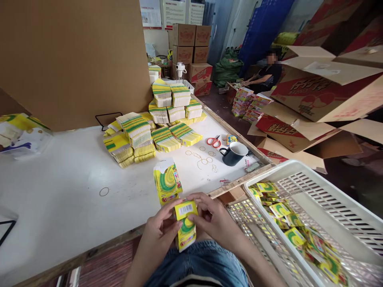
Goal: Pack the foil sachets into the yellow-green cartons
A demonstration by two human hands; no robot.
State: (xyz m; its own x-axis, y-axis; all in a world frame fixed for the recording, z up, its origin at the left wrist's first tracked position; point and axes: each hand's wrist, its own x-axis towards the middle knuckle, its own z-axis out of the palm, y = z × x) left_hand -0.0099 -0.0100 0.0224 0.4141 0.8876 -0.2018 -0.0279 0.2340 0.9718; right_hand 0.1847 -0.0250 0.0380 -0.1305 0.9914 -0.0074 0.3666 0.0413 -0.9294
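A small yellow and green carton point(187, 229) with a barcode flap is held between both hands, just past the table's near edge. My left hand point(161, 229) grips its left side, thumb against the front. On its right side my right hand point(214, 217) presses the barcode end with the thumb. Just beyond my hands, more flat yellow cartons point(168, 181) lie on the white table point(74, 207). Bundled stacks of flat cartons point(137, 133) stand farther back.
A dark mug point(235, 153), red-handled scissors point(214, 142) and rubber bands point(206, 160) lie at the table's right. A white plastic basket point(308, 171) holding yellow cartons stands at my right. Open cardboard boxes point(326, 91) are stacked behind it; a person point(263, 75) sits farther back.
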